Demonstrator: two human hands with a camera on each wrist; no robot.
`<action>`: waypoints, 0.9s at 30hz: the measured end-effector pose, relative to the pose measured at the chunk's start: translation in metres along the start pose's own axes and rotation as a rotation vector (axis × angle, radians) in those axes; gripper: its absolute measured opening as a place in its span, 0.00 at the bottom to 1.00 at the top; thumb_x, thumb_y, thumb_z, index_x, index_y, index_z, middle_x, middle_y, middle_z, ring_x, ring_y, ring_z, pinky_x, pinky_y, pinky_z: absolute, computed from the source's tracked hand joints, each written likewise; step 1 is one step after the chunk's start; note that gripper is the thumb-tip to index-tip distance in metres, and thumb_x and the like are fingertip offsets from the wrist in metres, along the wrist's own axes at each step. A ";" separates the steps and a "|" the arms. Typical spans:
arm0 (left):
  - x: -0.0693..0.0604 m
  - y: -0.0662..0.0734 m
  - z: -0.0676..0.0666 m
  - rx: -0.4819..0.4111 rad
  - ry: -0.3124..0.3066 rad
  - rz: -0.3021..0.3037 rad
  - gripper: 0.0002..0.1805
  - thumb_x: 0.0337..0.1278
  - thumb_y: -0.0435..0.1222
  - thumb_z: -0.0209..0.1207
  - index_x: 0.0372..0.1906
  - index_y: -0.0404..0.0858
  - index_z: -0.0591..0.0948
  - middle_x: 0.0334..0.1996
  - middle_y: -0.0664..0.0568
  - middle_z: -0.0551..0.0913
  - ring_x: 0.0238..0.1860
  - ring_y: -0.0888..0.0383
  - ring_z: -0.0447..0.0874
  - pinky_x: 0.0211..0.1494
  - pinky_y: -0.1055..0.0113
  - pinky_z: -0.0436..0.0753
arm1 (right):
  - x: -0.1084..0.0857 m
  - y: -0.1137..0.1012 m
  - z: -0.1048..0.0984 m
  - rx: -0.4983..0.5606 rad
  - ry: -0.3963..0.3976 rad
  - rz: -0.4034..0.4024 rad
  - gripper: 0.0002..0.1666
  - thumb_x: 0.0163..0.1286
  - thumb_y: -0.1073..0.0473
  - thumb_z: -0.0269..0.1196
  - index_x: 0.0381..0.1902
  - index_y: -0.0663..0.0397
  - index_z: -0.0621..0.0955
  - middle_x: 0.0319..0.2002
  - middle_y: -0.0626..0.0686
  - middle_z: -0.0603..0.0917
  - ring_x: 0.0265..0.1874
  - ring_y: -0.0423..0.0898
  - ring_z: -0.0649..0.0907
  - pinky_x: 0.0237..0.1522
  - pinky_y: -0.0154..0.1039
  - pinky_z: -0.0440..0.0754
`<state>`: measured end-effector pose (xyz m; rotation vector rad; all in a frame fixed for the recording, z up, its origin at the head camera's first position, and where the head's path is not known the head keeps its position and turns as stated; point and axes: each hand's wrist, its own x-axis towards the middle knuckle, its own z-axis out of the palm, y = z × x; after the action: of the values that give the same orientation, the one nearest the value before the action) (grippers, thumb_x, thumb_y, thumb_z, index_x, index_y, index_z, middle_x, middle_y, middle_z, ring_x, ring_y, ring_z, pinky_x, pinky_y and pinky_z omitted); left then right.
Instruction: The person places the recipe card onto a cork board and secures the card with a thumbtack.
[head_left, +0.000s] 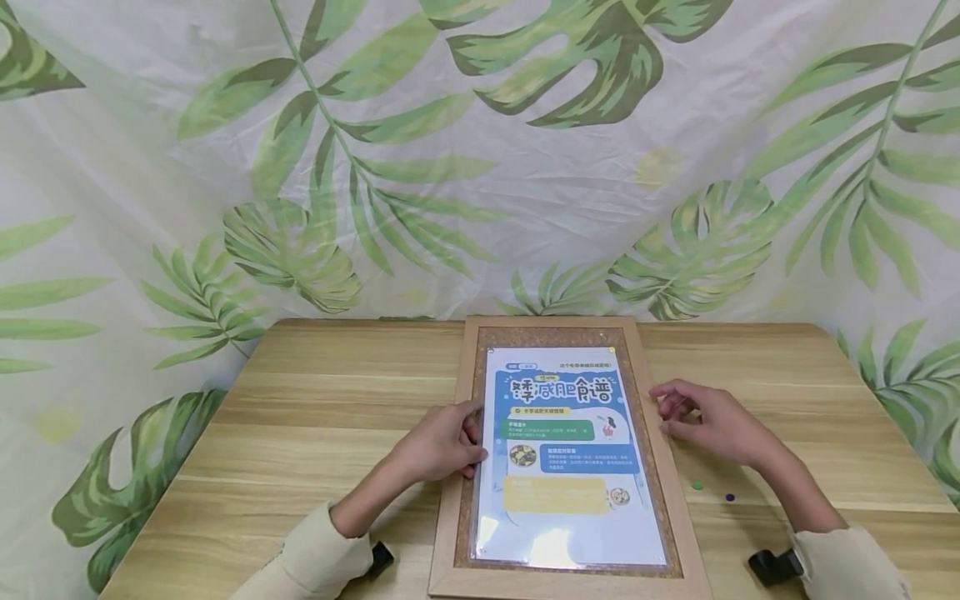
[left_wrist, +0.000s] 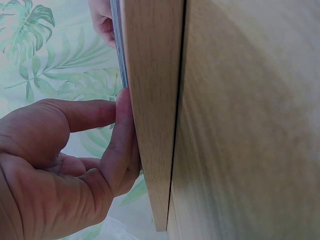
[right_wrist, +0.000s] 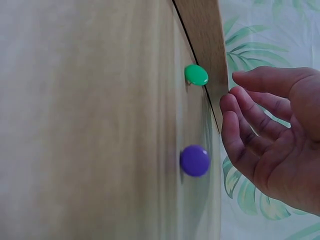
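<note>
A: Start at the left hand (head_left: 444,442). State?
B: Fingers bent, thumb and fingertips at the left edge of the glossy white-and-blue printed sheet (head_left: 570,457). Pinching or merely resting there: cannot tell. Presumably an edge contact steadies it while leaving the print uncovered.
A: And the right hand (head_left: 715,421)?
B: Loosely curled, thumb apart from forefinger, nothing visible between them. Just beside the frame's right side. Judged handy there for both sheet and loose tacks.
A: Sheet's position?
B: On the brown cork board in a pale wooden frame (head_left: 555,337), cork showing as a border. Cork probably chosen because pins bite into it. A small yellow round tack (head_left: 612,350) sits at the upper right corner, presumably fixing it.
A: Further out?
B: A green round-headed tack (head_left: 697,485) and a purple round-headed tack (head_left: 730,497), near each other on the wood-grain tabletop (head_left: 337,375), right of the frame. Likely put on that side for the right hand's reach.
</note>
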<state>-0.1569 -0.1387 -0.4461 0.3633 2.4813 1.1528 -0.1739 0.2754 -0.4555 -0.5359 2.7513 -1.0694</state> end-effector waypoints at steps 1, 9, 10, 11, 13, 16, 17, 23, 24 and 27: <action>0.000 0.000 0.000 0.001 0.000 0.000 0.43 0.62 0.23 0.69 0.79 0.22 0.63 0.34 0.48 0.83 0.24 0.59 0.87 0.25 0.71 0.83 | -0.002 0.000 0.000 0.005 -0.003 -0.005 0.21 0.72 0.66 0.70 0.61 0.60 0.84 0.42 0.47 0.86 0.42 0.38 0.83 0.43 0.32 0.85; 0.001 0.000 0.001 -0.001 0.001 -0.001 0.43 0.62 0.23 0.69 0.79 0.22 0.63 0.34 0.47 0.82 0.24 0.59 0.86 0.25 0.71 0.83 | -0.015 0.005 0.000 0.008 -0.011 -0.027 0.19 0.72 0.65 0.71 0.58 0.60 0.85 0.41 0.46 0.86 0.40 0.34 0.82 0.42 0.32 0.85; 0.001 0.000 0.001 -0.001 0.002 -0.001 0.43 0.62 0.23 0.69 0.79 0.22 0.63 0.34 0.47 0.82 0.24 0.59 0.86 0.25 0.71 0.84 | -0.016 0.006 0.000 0.004 -0.013 -0.027 0.18 0.71 0.64 0.71 0.58 0.60 0.85 0.42 0.46 0.86 0.40 0.34 0.82 0.42 0.32 0.85; 0.001 -0.001 0.001 -0.001 0.002 0.000 0.43 0.62 0.23 0.69 0.79 0.22 0.63 0.34 0.47 0.82 0.24 0.59 0.86 0.25 0.71 0.84 | -0.018 0.007 -0.001 -0.001 -0.018 -0.028 0.18 0.71 0.64 0.72 0.57 0.60 0.86 0.42 0.47 0.86 0.40 0.33 0.82 0.42 0.32 0.85; 0.000 0.000 0.001 -0.003 0.003 -0.001 0.43 0.62 0.23 0.69 0.80 0.22 0.63 0.34 0.47 0.82 0.24 0.59 0.86 0.25 0.71 0.84 | -0.021 0.008 -0.001 -0.009 -0.031 -0.026 0.17 0.71 0.63 0.72 0.56 0.60 0.86 0.42 0.47 0.86 0.40 0.33 0.82 0.41 0.32 0.85; 0.000 0.000 0.001 -0.004 0.003 -0.003 0.43 0.62 0.23 0.69 0.80 0.22 0.63 0.34 0.47 0.82 0.24 0.59 0.86 0.25 0.70 0.84 | -0.025 0.010 -0.002 -0.015 -0.054 -0.025 0.16 0.72 0.61 0.72 0.55 0.60 0.87 0.43 0.47 0.87 0.39 0.33 0.82 0.41 0.32 0.85; 0.000 0.000 0.001 -0.004 0.004 -0.004 0.43 0.62 0.23 0.69 0.80 0.23 0.64 0.34 0.47 0.82 0.24 0.59 0.86 0.25 0.70 0.85 | -0.026 0.011 -0.002 -0.016 -0.061 -0.028 0.16 0.72 0.61 0.72 0.55 0.60 0.87 0.43 0.47 0.87 0.39 0.32 0.82 0.40 0.32 0.85; 0.000 0.001 0.001 -0.007 0.002 -0.016 0.43 0.62 0.23 0.69 0.80 0.23 0.64 0.34 0.47 0.82 0.24 0.58 0.87 0.26 0.69 0.86 | -0.033 0.012 -0.006 -0.026 -0.092 -0.057 0.15 0.72 0.61 0.71 0.54 0.60 0.88 0.45 0.47 0.89 0.40 0.30 0.82 0.41 0.33 0.85; 0.000 0.002 0.001 -0.007 0.002 -0.017 0.43 0.62 0.23 0.69 0.80 0.23 0.64 0.34 0.47 0.82 0.24 0.58 0.87 0.26 0.69 0.86 | -0.034 0.012 -0.006 -0.026 -0.099 -0.058 0.15 0.72 0.60 0.71 0.54 0.59 0.88 0.45 0.47 0.89 0.40 0.30 0.82 0.41 0.33 0.86; 0.000 0.002 0.001 -0.001 0.005 -0.018 0.43 0.62 0.23 0.70 0.80 0.24 0.64 0.34 0.47 0.82 0.24 0.58 0.86 0.26 0.70 0.85 | -0.037 0.012 -0.006 -0.016 -0.121 -0.065 0.14 0.72 0.61 0.71 0.53 0.58 0.88 0.44 0.46 0.89 0.39 0.29 0.82 0.41 0.32 0.86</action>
<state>-0.1558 -0.1371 -0.4455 0.3379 2.4835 1.1488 -0.1446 0.3017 -0.4588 -0.6735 2.6565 -0.9942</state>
